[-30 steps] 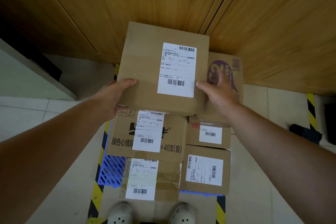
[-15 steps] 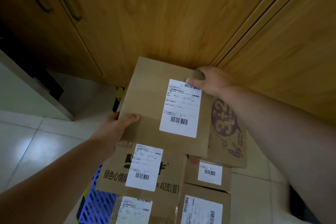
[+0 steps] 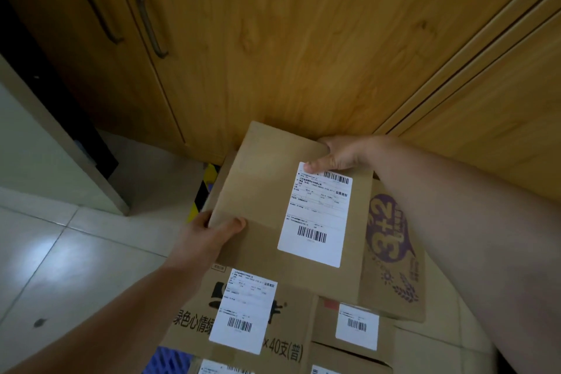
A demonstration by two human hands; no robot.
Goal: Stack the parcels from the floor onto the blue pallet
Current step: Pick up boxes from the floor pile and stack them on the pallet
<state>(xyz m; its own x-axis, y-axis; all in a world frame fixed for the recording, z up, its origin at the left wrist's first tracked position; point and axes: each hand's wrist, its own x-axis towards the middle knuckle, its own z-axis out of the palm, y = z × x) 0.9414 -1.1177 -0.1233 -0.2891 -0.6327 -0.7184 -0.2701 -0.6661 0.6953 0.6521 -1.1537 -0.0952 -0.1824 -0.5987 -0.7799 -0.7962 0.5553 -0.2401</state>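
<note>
1. My left hand (image 3: 202, 241) grips the near left corner of the top parcel (image 3: 267, 200), thumb lying flat across its upper face, the other fingers hidden beneath the edge.
2. My right hand (image 3: 340, 153) clasps the far right corner of the same parcel, thumb pressed onto the top edge of its white shipping label (image 3: 315, 214), fingers curled over the far side.
3. The parcel, a plain brown carton, sits tilted at the top of the stack, close to the wooden cabinet (image 3: 303, 39); whether it rests fully on the boxes below, I cannot tell.
4. Beneath it, to the right, lies a carton with purple print (image 3: 391, 252). Nearer me sit a carton with black lettering (image 3: 194, 316) and a small labelled box (image 3: 355, 328).
5. A sliver of the blue pallet (image 3: 165, 360) shows at the bottom edge, under the stack.
6. Yellow-and-black floor tape (image 3: 203, 191) runs along the pale tiled floor (image 3: 60, 252) to the left.
</note>
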